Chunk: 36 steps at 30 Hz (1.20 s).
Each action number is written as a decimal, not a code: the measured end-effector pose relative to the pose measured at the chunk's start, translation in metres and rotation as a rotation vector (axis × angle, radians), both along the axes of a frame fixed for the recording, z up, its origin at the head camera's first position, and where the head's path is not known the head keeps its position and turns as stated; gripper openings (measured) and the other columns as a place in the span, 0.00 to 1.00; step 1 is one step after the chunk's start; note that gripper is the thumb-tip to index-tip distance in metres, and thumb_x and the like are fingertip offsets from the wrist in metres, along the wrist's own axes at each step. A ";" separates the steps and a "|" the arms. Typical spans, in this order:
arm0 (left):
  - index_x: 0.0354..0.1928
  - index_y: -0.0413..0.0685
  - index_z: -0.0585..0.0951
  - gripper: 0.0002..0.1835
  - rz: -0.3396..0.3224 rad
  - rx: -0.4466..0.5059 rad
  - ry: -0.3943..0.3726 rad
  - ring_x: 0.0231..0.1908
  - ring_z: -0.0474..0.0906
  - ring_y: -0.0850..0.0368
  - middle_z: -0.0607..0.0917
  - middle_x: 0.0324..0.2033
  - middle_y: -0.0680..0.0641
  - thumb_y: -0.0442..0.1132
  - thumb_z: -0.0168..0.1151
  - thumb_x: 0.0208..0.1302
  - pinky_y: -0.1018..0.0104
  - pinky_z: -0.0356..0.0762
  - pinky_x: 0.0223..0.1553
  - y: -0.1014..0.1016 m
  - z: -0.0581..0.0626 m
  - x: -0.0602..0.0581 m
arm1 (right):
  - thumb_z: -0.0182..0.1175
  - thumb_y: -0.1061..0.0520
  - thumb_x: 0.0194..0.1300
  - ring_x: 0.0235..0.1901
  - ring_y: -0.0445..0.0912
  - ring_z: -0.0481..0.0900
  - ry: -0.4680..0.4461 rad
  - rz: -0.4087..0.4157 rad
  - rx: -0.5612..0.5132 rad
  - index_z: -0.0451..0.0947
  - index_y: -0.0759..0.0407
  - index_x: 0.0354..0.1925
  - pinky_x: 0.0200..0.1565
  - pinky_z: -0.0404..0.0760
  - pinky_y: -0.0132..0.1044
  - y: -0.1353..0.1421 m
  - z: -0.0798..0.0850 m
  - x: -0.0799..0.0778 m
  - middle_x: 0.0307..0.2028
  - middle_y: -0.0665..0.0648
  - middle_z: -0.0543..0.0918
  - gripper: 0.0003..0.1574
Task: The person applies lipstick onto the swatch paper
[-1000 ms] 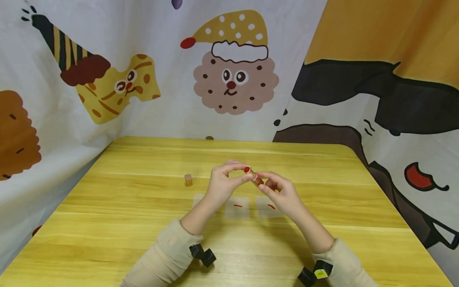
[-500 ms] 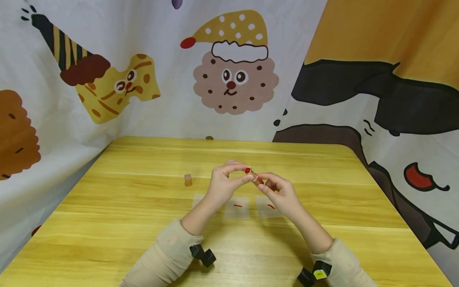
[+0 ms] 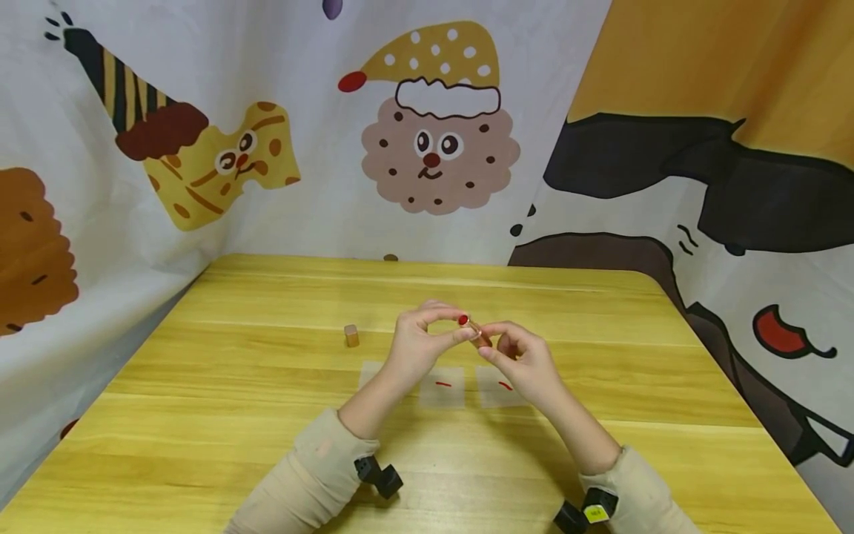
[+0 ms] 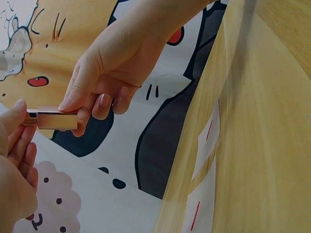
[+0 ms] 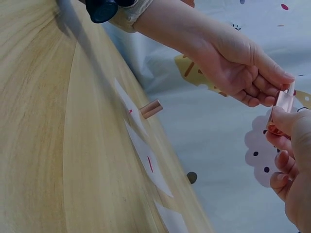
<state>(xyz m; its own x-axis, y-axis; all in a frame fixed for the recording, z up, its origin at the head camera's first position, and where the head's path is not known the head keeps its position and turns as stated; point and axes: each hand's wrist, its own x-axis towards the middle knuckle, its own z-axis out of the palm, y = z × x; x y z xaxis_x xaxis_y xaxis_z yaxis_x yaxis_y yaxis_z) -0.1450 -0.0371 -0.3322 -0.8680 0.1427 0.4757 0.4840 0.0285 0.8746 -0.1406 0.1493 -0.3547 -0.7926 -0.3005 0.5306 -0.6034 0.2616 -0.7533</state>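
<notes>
Above the table, both hands hold one lipstick with a red tip (image 3: 463,320) and a shiny rose-gold body (image 4: 57,120). My left hand (image 3: 415,343) pinches the collar end near the red tip between thumb and fingers. At the base end, the thumb and fingers of my right hand (image 3: 523,356) pinch the body. In the left wrist view the left fingers hide the red tip. The lipstick's cap (image 3: 351,336) stands on the table to the left of the hands; it also shows in the right wrist view (image 5: 151,108).
Several small white paper pieces lie in a row below the hands. The middle paper (image 3: 442,398) and right paper (image 3: 494,397) each bear a red stroke; the left paper (image 3: 369,370) is partly behind the left forearm. A printed curtain (image 3: 300,222) hangs behind the wooden table (image 3: 267,415).
The red tip has shifted slightly down and to the right, and the lipstick's tilt has changed a little. Both hands keep their hold in nearly the same place.
</notes>
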 end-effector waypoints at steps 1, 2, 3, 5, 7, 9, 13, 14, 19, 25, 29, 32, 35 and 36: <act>0.37 0.31 0.85 0.09 0.000 -0.002 0.001 0.44 0.77 0.55 0.85 0.37 0.41 0.27 0.71 0.52 0.51 0.66 0.56 0.000 0.000 0.000 | 0.62 0.75 0.58 0.16 0.42 0.62 -0.001 -0.006 0.002 0.79 0.70 0.43 0.17 0.62 0.31 0.000 0.000 0.000 0.18 0.56 0.70 0.13; 0.37 0.31 0.85 0.09 -0.001 -0.004 0.002 0.44 0.77 0.55 0.85 0.37 0.41 0.27 0.71 0.52 0.51 0.66 0.56 0.000 0.000 0.000 | 0.63 0.74 0.57 0.16 0.42 0.62 -0.001 -0.013 0.004 0.79 0.70 0.43 0.17 0.62 0.31 0.000 0.000 0.001 0.18 0.56 0.70 0.13; 0.37 0.31 0.85 0.10 -0.001 -0.007 0.002 0.44 0.77 0.55 0.85 0.37 0.41 0.27 0.71 0.51 0.51 0.67 0.56 0.000 0.000 0.000 | 0.63 0.74 0.57 0.17 0.41 0.62 -0.001 -0.021 0.005 0.79 0.70 0.42 0.17 0.61 0.31 -0.001 0.001 0.001 0.18 0.56 0.69 0.13; 0.37 0.31 0.85 0.10 0.001 -0.013 0.008 0.43 0.77 0.55 0.85 0.37 0.41 0.27 0.71 0.51 0.51 0.67 0.56 0.000 -0.006 -0.005 | 0.64 0.74 0.56 0.17 0.41 0.61 0.003 -0.039 0.010 0.79 0.69 0.42 0.17 0.61 0.30 -0.002 0.001 0.002 0.17 0.55 0.68 0.13; 0.37 0.31 0.85 0.10 0.003 -0.015 0.013 0.44 0.77 0.55 0.85 0.37 0.41 0.27 0.72 0.51 0.51 0.67 0.56 0.001 -0.013 -0.010 | 0.65 0.74 0.55 0.17 0.40 0.60 0.008 -0.053 0.010 0.79 0.69 0.41 0.17 0.60 0.30 -0.002 0.002 0.002 0.17 0.55 0.67 0.13; 0.37 0.32 0.86 0.11 0.003 -0.008 0.018 0.44 0.77 0.54 0.85 0.37 0.42 0.28 0.72 0.50 0.51 0.67 0.56 0.001 -0.021 -0.016 | 0.66 0.74 0.54 0.17 0.39 0.60 0.017 -0.063 0.008 0.79 0.69 0.40 0.17 0.60 0.30 -0.003 0.002 0.003 0.17 0.55 0.67 0.13; 0.37 0.37 0.87 0.11 0.003 0.001 0.019 0.44 0.77 0.56 0.86 0.37 0.45 0.32 0.73 0.51 0.50 0.67 0.56 0.001 -0.028 -0.021 | 0.68 0.73 0.52 0.16 0.40 0.60 0.030 -0.081 0.000 0.79 0.69 0.38 0.16 0.59 0.29 -0.004 0.001 0.003 0.17 0.55 0.66 0.13; 0.37 0.38 0.87 0.11 0.003 0.001 0.019 0.44 0.77 0.57 0.86 0.37 0.46 0.33 0.74 0.51 0.51 0.68 0.55 0.001 -0.029 -0.021 | 0.68 0.73 0.52 0.16 0.40 0.60 0.033 -0.085 -0.003 0.79 0.69 0.38 0.16 0.58 0.29 -0.005 0.001 0.003 0.17 0.55 0.66 0.13; 0.37 0.41 0.88 0.11 0.005 -0.003 0.028 0.43 0.77 0.58 0.86 0.37 0.49 0.36 0.74 0.51 0.52 0.70 0.53 0.001 -0.029 -0.020 | 0.69 0.74 0.50 0.16 0.39 0.59 0.042 -0.089 -0.014 0.79 0.68 0.36 0.15 0.58 0.30 -0.005 0.000 0.003 0.16 0.55 0.65 0.13; 0.37 0.40 0.87 0.10 0.009 -0.009 0.045 0.43 0.78 0.58 0.86 0.37 0.51 0.35 0.74 0.51 0.51 0.70 0.53 0.001 -0.029 -0.019 | 0.70 0.74 0.48 0.16 0.39 0.59 0.042 -0.102 -0.020 0.78 0.68 0.34 0.15 0.58 0.29 -0.006 -0.001 0.003 0.16 0.55 0.65 0.14; 0.37 0.40 0.87 0.10 0.010 -0.006 0.045 0.43 0.78 0.58 0.86 0.36 0.51 0.34 0.74 0.51 0.51 0.70 0.53 0.002 -0.029 -0.019 | 0.70 0.74 0.48 0.16 0.38 0.59 0.038 -0.109 -0.025 0.78 0.67 0.34 0.15 0.57 0.29 -0.006 -0.001 0.005 0.16 0.55 0.65 0.14; 0.36 0.39 0.87 0.10 0.011 -0.004 0.049 0.43 0.78 0.58 0.86 0.37 0.51 0.34 0.74 0.51 0.52 0.70 0.53 0.002 -0.029 -0.019 | 0.71 0.74 0.47 0.16 0.38 0.58 0.060 -0.116 -0.022 0.77 0.68 0.34 0.15 0.57 0.29 -0.007 -0.001 0.005 0.16 0.55 0.65 0.15; 0.37 0.38 0.87 0.11 0.011 -0.002 0.055 0.43 0.78 0.58 0.86 0.37 0.49 0.34 0.74 0.51 0.52 0.70 0.53 0.002 -0.029 -0.020 | 0.71 0.74 0.46 0.16 0.38 0.59 0.081 -0.121 -0.019 0.77 0.68 0.33 0.16 0.58 0.29 -0.007 -0.001 0.005 0.17 0.56 0.66 0.15; 0.37 0.38 0.87 0.11 0.011 0.000 0.057 0.43 0.78 0.57 0.86 0.37 0.49 0.34 0.74 0.51 0.52 0.70 0.53 0.002 -0.029 -0.020 | 0.71 0.74 0.46 0.16 0.38 0.59 0.084 -0.120 -0.019 0.77 0.68 0.33 0.15 0.58 0.29 -0.007 -0.001 0.005 0.17 0.56 0.66 0.15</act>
